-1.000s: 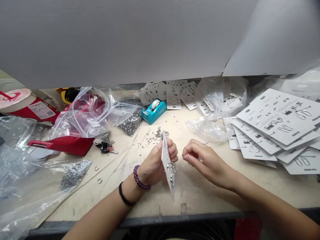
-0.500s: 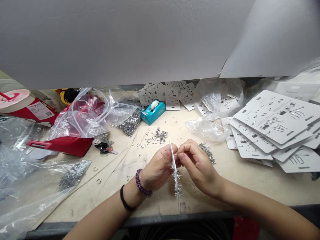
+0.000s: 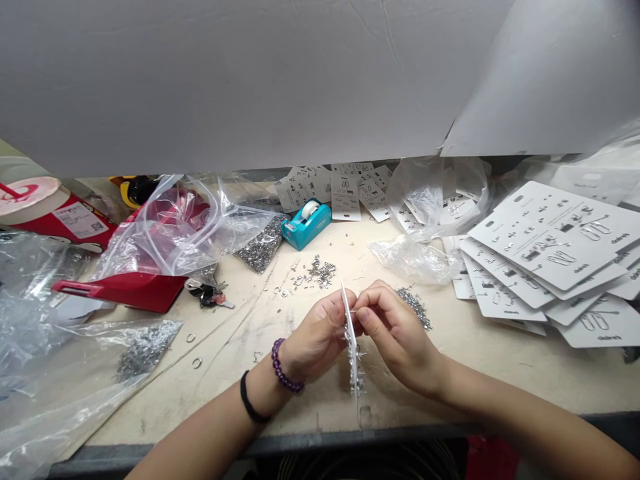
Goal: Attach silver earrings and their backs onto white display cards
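My left hand (image 3: 316,335) grips a white jewellery card (image 3: 351,340), held edge-on and upright above the table's near edge, with small silver pieces hanging along it. My right hand (image 3: 393,330) is pinched against the card's upper part from the right, fingers closed on something too small to make out. A small heap of silver parts (image 3: 414,305) lies just behind my right hand, and another scatter of silver parts (image 3: 320,271) lies further back.
Stacked white cards (image 3: 545,257) fill the right side. A teal tape dispenser (image 3: 306,224) stands at the back centre. Clear plastic bags (image 3: 170,227), a bag of silver parts (image 3: 260,247), a red scoop (image 3: 125,291) and keys (image 3: 207,293) lie left. A crumpled bag (image 3: 415,257) sits centre-right.
My right hand came in from the right and closed onto the card; the card turned more edge-on. In the last half second both hands barely moved.
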Motion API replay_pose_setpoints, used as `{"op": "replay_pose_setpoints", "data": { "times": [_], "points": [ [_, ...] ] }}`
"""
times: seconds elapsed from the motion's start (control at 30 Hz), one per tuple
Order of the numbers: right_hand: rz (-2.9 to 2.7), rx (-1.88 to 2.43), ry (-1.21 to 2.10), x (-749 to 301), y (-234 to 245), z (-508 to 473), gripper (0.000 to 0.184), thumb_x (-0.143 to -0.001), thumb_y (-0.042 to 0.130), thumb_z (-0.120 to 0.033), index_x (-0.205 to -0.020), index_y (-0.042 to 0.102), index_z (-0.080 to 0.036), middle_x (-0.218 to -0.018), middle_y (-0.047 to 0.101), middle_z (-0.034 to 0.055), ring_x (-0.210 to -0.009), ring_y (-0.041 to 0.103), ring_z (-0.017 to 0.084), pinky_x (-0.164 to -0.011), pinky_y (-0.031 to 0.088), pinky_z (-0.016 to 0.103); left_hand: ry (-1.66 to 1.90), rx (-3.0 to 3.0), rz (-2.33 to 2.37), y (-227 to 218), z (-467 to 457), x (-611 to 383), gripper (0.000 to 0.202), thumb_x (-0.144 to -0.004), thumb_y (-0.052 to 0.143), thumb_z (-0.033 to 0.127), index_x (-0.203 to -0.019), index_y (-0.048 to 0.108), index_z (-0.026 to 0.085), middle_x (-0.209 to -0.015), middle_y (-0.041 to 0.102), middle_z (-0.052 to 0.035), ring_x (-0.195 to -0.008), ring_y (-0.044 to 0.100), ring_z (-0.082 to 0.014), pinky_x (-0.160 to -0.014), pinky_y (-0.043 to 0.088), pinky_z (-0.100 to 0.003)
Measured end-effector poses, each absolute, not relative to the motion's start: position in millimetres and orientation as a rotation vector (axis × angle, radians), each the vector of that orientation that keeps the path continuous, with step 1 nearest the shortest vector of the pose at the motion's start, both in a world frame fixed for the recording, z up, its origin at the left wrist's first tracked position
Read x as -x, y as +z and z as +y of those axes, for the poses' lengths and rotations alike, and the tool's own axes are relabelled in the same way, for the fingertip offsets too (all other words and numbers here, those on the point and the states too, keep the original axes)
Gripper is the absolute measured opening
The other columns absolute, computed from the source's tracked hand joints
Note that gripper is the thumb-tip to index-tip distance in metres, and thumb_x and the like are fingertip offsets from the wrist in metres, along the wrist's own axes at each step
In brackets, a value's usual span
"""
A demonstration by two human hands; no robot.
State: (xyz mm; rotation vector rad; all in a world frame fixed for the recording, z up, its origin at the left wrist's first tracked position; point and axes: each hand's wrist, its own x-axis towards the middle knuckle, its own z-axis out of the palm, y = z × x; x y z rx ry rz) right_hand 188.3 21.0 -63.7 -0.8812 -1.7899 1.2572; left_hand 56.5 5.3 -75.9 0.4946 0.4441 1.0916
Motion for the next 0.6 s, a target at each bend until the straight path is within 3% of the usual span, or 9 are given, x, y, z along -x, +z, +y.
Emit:
{"op": "replay_pose_setpoints", "data": {
  "times": [0.6],
  "points": [
    [-1.777, 0.835, 1.286, -188.7, -64.9, 21.3, 0.009, -0.088, 0.042, -0.019, -0.082, 0.050, -0.019, -0.079, 0.049, 0.0002, -0.070, 0.052, 0.009, -0.062, 0.046, 0.023, 1.098, -0.450, 0.477, -78.2, 5.0, -57.1, 0.025, -0.072, 0.064, 0.023, -0.063, 0.043, 0.014, -0.060, 0.040, 0.0025, -0.056, 0.039, -0.0066, -0.057, 0.037, -0.017]
  ]
}}
